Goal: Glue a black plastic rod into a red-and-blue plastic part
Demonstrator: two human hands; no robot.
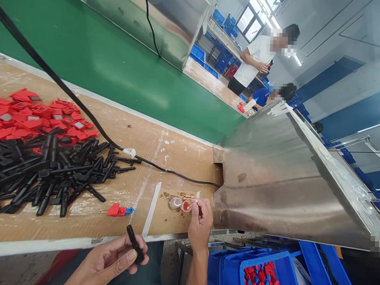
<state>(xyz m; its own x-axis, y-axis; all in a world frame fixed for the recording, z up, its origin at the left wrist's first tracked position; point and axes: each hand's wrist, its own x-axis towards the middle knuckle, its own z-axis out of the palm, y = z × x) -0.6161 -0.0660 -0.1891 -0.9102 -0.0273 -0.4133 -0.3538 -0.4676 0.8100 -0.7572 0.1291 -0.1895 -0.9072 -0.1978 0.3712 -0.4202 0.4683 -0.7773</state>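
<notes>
My left hand [112, 259] is below the table's front edge, fingers closed around a short black plastic stick [135, 244]. My right hand [200, 225] reaches over the table edge and pinches a thin small tool, its tip in a small round cap of red paste [186, 205]. A second small clear cap [175, 202] sits just left of it. A red tag with a blue clip [119, 210] lies alone on the cardboard between my hands.
A pile of black sticks [47, 170] and a pile of red tags [36, 117] cover the cardboard-topped table [152, 149] at left. A black cable [84, 112] crosses it. A steel housing [279, 180] stands right; a blue bin of assembled red-and-blue parts [262, 278] sits below. Two people work far back.
</notes>
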